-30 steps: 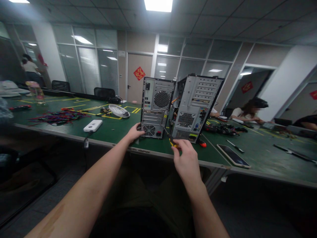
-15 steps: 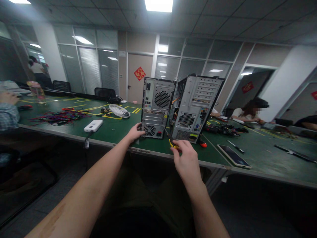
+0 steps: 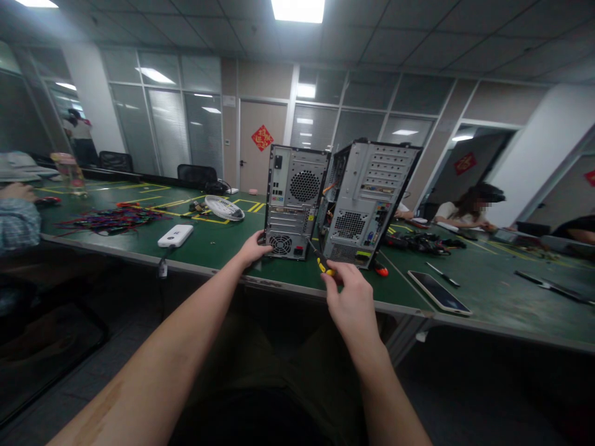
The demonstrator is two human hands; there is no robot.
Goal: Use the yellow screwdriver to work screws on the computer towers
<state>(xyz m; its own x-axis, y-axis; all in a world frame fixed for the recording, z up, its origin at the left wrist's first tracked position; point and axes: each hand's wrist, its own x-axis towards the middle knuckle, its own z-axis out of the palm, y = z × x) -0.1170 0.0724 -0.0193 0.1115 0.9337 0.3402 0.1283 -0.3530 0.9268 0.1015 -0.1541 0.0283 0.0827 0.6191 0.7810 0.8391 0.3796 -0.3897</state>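
- Green surface [image 3: 223,244] with a pale, scuffed front edge spans the view, just beyond the person's knees.
- Fingers of the right hand [image 3: 351,294] and its thumb pinch the rear end of a yellow-and-black screwdriver [image 3: 322,267]; most of the handle juts out ahead of them, its thin shaft slanting up and leftward.
- Fingers of the left hand [image 3: 253,249] are mostly hidden along the lower left side of a computer case [image 3: 292,198], thumb against its back panel; how firmly they press, I cannot tell.
- That case stands upright, rear facing the person, between the two hands; the shaft ends at its lower right edge, though whether it touches is too small to tell.
- Just right of it stands a second computer case [image 3: 367,198], with a phone [image 3: 438,292] lying farther right.
- White box [image 3: 175,235] with a cable, left of the left hand; beyond it, a heap of coloured wires [image 3: 116,217] and a white slotted dish [image 3: 225,207].
- Plaid sleeve [image 3: 18,223] of a co-worker at the left edge; another person [image 3: 458,212] leans on the surface at right.
- Farther back: mesh-backed chairs, glass partitions [image 3: 125,118], and a beige door [image 3: 253,170] bearing a red diamond-shaped decoration [image 3: 262,137].
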